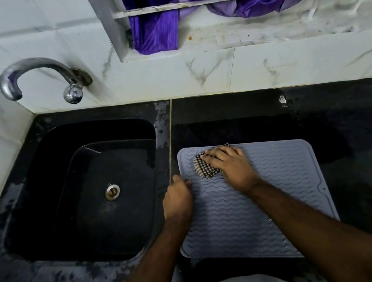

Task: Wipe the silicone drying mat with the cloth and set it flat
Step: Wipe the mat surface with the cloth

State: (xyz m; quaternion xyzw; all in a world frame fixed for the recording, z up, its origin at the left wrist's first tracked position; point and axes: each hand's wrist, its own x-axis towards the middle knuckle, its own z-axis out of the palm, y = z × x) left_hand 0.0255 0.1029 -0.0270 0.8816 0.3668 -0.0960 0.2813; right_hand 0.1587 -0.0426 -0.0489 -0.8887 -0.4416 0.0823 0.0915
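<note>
Centrally, the silicone drying mat (268, 189) lies flat on the black counter (340, 110). The right hand (232, 165) presses the checked cloth (203, 165) near its far-left corner; the left hand (178, 200), fingers curled, holds its left edge.

A black sink (32, 173) with a metal drain (112, 192) sat sunk into the wet, dark worktop (341, 117). A curved chrome tap (31, 73) jutted from the white marbled wall tiles (195, 74) above it. Purple fabric (155, 32) hung over a stained window ledge (260, 31).
</note>
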